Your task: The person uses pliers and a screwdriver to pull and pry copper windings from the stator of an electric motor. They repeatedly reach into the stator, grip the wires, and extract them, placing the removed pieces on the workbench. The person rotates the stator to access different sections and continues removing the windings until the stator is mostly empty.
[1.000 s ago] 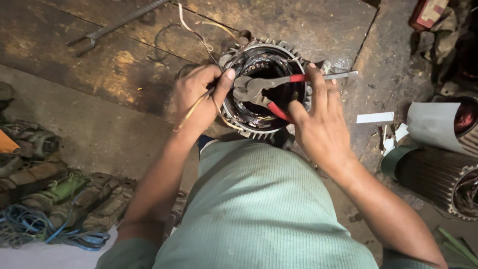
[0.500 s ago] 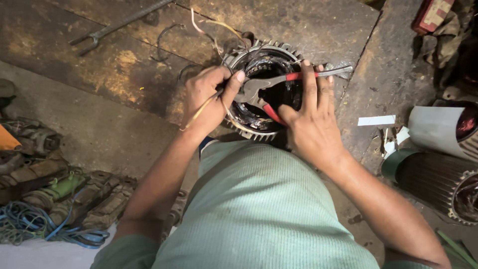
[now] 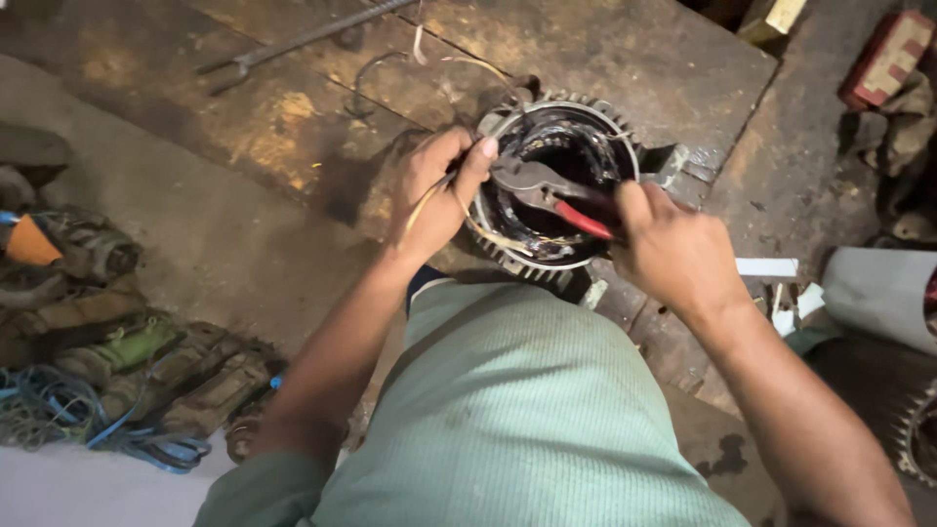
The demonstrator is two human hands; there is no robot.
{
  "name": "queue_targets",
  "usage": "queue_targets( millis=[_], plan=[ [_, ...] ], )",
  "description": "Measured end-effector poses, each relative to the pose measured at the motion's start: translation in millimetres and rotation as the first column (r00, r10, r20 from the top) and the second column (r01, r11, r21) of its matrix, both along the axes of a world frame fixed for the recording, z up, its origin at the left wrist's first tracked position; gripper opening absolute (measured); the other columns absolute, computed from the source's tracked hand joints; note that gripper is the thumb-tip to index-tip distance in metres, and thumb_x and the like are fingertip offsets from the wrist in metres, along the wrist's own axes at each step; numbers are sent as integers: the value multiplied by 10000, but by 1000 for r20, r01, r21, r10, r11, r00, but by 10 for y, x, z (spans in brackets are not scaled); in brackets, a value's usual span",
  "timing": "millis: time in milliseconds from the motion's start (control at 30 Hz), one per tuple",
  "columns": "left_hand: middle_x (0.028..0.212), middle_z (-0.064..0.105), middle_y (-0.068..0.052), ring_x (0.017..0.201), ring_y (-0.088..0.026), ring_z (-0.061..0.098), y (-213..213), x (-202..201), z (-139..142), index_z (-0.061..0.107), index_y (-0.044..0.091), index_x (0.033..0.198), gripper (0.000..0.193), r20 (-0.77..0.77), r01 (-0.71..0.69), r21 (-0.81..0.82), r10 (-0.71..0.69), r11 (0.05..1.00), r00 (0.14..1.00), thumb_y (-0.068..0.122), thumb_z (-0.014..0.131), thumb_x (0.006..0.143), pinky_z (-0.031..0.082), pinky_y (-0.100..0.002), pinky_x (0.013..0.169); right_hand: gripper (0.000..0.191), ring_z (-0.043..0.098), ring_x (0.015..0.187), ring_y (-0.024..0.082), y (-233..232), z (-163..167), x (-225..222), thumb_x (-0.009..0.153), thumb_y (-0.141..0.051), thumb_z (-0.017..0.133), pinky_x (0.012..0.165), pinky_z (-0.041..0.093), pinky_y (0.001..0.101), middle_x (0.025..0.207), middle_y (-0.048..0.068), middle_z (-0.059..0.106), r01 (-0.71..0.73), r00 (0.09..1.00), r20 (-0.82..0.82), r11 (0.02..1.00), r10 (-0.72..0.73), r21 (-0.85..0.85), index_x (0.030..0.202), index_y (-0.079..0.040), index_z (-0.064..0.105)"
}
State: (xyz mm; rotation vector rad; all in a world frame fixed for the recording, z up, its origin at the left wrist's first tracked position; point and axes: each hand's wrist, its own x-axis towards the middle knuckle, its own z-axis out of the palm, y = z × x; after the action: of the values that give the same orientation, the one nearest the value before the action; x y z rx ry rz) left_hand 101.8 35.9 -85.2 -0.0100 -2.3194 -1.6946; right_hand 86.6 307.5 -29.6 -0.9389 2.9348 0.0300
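- While a red box (image 3: pixel 886 57) lies at the top right corner, a pale yellowish box (image 3: pixel 773 17) sits at the top edge and white paper scraps (image 3: pixel 781 278) lie right of the motor shell (image 3: pixel 527 262).
- Left hand (image 3: pixel 434 190) pinches thin wires (image 3: pixel 429 200) at the shell's rim.
- Right hand (image 3: pixel 673 249) is closed on red-handled pliers (image 3: pixel 547 190), whose nose is inside the shell.
- Since earlier, the right hand has slid off the shell's top to its right side.

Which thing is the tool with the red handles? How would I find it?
Look at the round finned metal motor shell on the stained wooden board, just above the green shirt. The pliers reach across its open middle, gripped by the right hand. They are the only thing there with bright red handles.
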Motion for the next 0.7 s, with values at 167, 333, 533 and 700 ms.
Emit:
queue_targets(
  millis=[167, 333, 533, 700],
  plan=[
    [740, 665, -60, 681, -129, 673, -189, -22, 100, 660, 28, 969, 287, 58, -23, 55, 19, 998, 998, 298, 616, 1058, 504, -300, 627, 313, 690, 672, 365, 208, 30, 280, 834, -194, 765, 579, 553, 456, 925, 137, 683, 79, 996, 34, 996, -78, -44, 1021, -65, 550],
    [851, 718, -47, 767, -117, 687, -634, -129, 56, 670, 52, 1017, 348, -4, -70, -129, 70, 989, 998, 372, 572, 1113, 518, -302, 676, 324, 709, 766, 357, 548, -3, 878, 892, -131, 783, 656, 556, 428, 886, 180, 704, 349, 937, 109, 865, -332, -362, 1088, -20, 552],
    [957, 752, -55, 634, -92, 474, -1518, -373, -230, 570, 129, 1183, 307, 136, -371, 291, 346, 882, 928, 415, 544, 1075, 356, -234, 492, 300, 590, 702, 172, 671, -258, 1577, 968, -137, 782, 667, 507, 305, 833, 107, 679, 695, 703, 321, 518, -635, -498, 1081, -8, 536],
    [859, 729, -114, 777, -232, 720, -2152, -721, -771, 676, 70, 1090, 288, -44, -315, -517, 343, 796, 938, 354, 629, 1101, 541, -367, 669, 223, 544, 693, 76, 609, -520, 1839, 955, -52, 688, 609, 462, 233, 987, 55, 702, 750, 616, 577, 176, -536, -638, 1083, -27, 507]
  ],
)
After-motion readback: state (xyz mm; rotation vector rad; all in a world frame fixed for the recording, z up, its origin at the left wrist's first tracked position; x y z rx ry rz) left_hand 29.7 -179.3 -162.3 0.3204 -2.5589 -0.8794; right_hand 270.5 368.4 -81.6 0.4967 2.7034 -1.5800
